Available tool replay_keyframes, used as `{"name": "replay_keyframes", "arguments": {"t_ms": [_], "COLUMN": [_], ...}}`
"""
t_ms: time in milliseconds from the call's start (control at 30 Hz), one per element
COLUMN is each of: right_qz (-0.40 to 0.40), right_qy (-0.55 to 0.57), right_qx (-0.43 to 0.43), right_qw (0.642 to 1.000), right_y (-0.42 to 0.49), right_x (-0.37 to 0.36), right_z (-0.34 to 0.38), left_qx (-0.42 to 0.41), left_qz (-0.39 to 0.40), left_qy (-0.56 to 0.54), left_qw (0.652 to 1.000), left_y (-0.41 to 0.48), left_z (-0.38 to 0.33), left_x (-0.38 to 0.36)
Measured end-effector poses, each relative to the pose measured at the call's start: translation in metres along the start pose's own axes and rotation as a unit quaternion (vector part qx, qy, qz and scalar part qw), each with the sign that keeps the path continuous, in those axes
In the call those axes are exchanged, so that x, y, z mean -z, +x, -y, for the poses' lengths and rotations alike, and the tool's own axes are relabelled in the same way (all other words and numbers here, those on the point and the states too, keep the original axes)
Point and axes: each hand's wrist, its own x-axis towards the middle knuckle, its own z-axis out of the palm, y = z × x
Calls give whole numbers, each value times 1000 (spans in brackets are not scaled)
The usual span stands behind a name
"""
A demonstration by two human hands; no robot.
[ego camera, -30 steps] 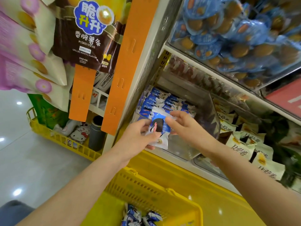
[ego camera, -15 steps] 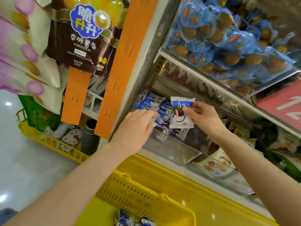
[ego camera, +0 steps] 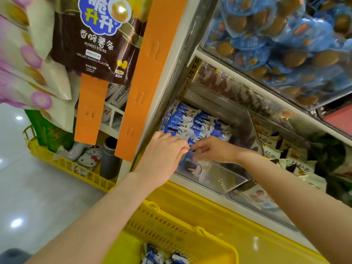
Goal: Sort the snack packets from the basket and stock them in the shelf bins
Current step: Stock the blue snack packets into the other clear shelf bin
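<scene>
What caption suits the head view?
Left hand and right hand seat a blue snack packet in the clear shelf bin.

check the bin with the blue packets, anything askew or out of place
One blue-and-white packet lies slanted against the front wall of the clear bin, out of line with the upright rows behind. Nothing looks spilled or torn.

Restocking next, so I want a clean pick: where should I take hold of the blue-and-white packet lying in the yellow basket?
Probably pinch the packet by its upper edge, coming down from above: the basket is open-topped, its walls block the sides, and that thin edge lies uncovered.
</scene>
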Motion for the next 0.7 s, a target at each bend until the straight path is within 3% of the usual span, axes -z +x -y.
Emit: {"name": "replay_keyframes", "arguments": {"t_ms": [233, 367, 533, 700], "right_qz": [-45, -111, -217, -332], "right_qy": [8, 81, -112, -92], "right_qx": [-36, -34, 18, 54], "right_qw": [998, 990, 969, 937], "right_y": [-11, -39, -93, -133], "right_x": [-3, -14, -63, -113], "right_z": [5, 15, 19, 2], "left_qx": [6, 11, 14, -7], "left_qz": [17, 21, 35, 0], "left_qy": [4, 6, 13, 9], "left_qw": [1000, 1000, 999, 1000], "left_y": [0, -2, -9, -48], "left_z": [0, -3, -14, -41], "left_x": [2, 6, 10, -2]}}
